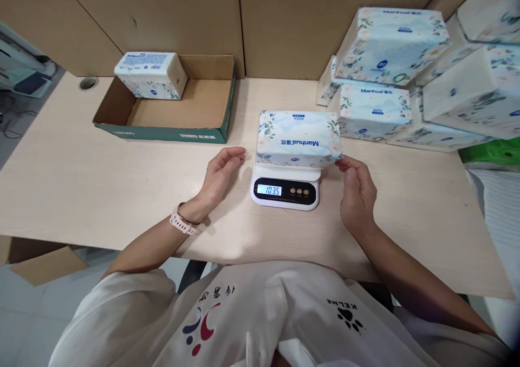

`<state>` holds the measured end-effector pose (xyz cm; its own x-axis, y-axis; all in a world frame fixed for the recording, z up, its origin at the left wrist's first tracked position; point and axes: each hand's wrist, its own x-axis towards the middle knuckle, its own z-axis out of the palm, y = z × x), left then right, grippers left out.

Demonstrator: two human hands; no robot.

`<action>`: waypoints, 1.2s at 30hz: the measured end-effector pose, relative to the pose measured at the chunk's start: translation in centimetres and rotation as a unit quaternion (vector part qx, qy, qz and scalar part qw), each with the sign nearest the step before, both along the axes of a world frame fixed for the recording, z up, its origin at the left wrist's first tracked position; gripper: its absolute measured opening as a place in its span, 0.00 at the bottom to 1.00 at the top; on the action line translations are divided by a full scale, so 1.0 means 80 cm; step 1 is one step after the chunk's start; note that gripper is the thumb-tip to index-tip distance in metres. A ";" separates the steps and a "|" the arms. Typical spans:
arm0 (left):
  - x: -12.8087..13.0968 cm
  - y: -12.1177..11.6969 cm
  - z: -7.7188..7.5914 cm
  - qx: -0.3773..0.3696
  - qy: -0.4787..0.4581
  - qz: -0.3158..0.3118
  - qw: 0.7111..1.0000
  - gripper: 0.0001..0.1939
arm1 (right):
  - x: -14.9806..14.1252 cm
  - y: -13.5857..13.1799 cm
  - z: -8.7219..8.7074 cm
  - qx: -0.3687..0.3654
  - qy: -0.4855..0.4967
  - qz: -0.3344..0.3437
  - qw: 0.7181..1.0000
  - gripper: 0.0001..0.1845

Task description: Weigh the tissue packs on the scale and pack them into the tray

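A pack of tissues (299, 138) with a pale blue, flowered wrapper lies on a white digital kitchen scale (285, 192). The scale's lit display reads about 103.5. To the left, my left hand (221, 175) rests apart from the pack, its fingers loosely stretched and holding nothing. My right hand (358, 191) is at the pack's right front corner. Its fingertips reach the corner, touching or almost touching, with the fingers loosely bent and not wrapped round it. The scale's weighing plate is mostly hidden under the pack.
A shallow cardboard box (179, 132) at the back left holds another tissue pack (150, 76). Several more packs (392, 45) are stacked at the back right, near a green package (491, 153). Brown cardboard panels (284, 26) stand behind the table (122, 194).
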<state>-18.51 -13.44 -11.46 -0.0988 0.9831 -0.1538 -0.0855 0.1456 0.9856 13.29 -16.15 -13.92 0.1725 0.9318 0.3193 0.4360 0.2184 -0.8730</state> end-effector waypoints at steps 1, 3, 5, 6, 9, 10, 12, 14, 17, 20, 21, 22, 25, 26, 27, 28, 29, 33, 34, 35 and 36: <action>0.000 0.000 -0.001 0.001 0.002 -0.003 1.000 0.09 | 0.000 0.000 0.001 -0.001 -0.002 -0.001 1.000 0.26; -0.002 0.000 -0.002 0.002 0.007 -0.007 1.000 0.09 | -0.001 -0.001 0.003 -0.005 -0.002 -0.002 1.000 0.26; -0.004 0.000 -0.003 0.001 0.012 -0.009 1.000 0.10 | -0.002 -0.001 0.005 -0.008 0.003 -0.004 1.000 0.25; -0.005 0.000 -0.004 0.002 0.016 -0.013 1.000 0.10 | -0.003 -0.001 0.005 -0.010 0.008 -0.006 1.000 0.25; -0.005 -0.002 -0.003 0.023 0.039 -0.045 0.998 0.15 | -0.004 0.005 0.006 -0.009 0.043 -0.017 0.999 0.25; -0.004 -0.003 -0.002 0.036 0.048 -0.059 0.996 0.18 | -0.004 0.007 0.006 -0.010 0.058 -0.019 0.998 0.26; 0.002 -0.004 0.002 0.064 0.063 -0.087 0.992 0.24 | -0.006 0.013 0.007 -0.020 0.081 -0.020 0.996 0.28; 0.011 -0.003 0.008 0.084 0.066 -0.118 0.987 0.28 | -0.009 0.018 0.007 -0.041 0.077 -0.007 0.996 0.31; 0.025 0.001 0.021 0.101 0.043 -0.169 0.980 0.32 | -0.015 0.020 0.009 -0.079 0.054 0.021 0.995 0.33; 0.032 0.010 0.037 0.124 0.016 -0.194 0.973 0.33 | -0.022 0.026 0.017 -0.106 0.060 0.035 0.992 0.33; 0.032 0.013 0.044 0.139 0.015 -0.190 0.972 0.33 | -0.025 0.031 0.022 -0.104 0.062 0.038 0.992 0.33; 0.031 0.017 0.052 0.156 0.017 -0.179 0.971 0.33 | -0.030 0.038 0.029 -0.093 0.063 0.044 0.993 0.33; 0.014 0.036 0.082 0.207 0.028 -0.121 0.970 0.32 | -0.055 0.078 0.058 -0.022 0.058 0.088 0.994 0.35; 0.004 0.046 0.091 0.223 0.033 -0.095 0.970 0.32 | -0.070 0.097 0.068 0.008 0.051 0.104 0.993 0.35; -0.008 0.058 0.100 0.238 0.041 -0.065 0.968 0.31 | -0.088 0.118 0.078 0.036 0.039 0.119 0.991 0.35; -0.023 0.073 0.106 0.250 0.051 -0.033 0.966 0.29 | -0.108 0.140 0.087 0.058 0.024 0.130 0.990 0.34; -0.039 0.089 0.110 0.254 0.061 0.000 0.965 0.26 | -0.131 0.162 0.095 0.071 0.007 0.143 0.987 0.32; -0.108 0.162 0.101 0.170 0.093 0.142 0.971 0.15 | -0.228 0.234 0.110 0.022 -0.072 0.219 0.973 0.31; -0.122 0.177 0.096 0.128 0.110 0.166 0.971 0.14 | -0.248 0.246 0.110 -0.003 -0.100 0.232 0.968 0.31; -0.135 0.189 0.091 0.089 0.130 0.182 0.971 0.14 | -0.265 0.255 0.109 -0.025 -0.139 0.241 0.960 0.31; -0.145 0.197 0.086 0.056 0.152 0.187 0.969 0.15 | -0.277 0.262 0.107 -0.041 -0.183 0.245 0.951 0.31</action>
<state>-30.09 2.36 -4.54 -0.4754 0.8787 0.0441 0.1852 0.0509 0.9814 -8.91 4.78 -5.33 -0.3974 0.8963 0.1968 0.5777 0.4111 -0.7052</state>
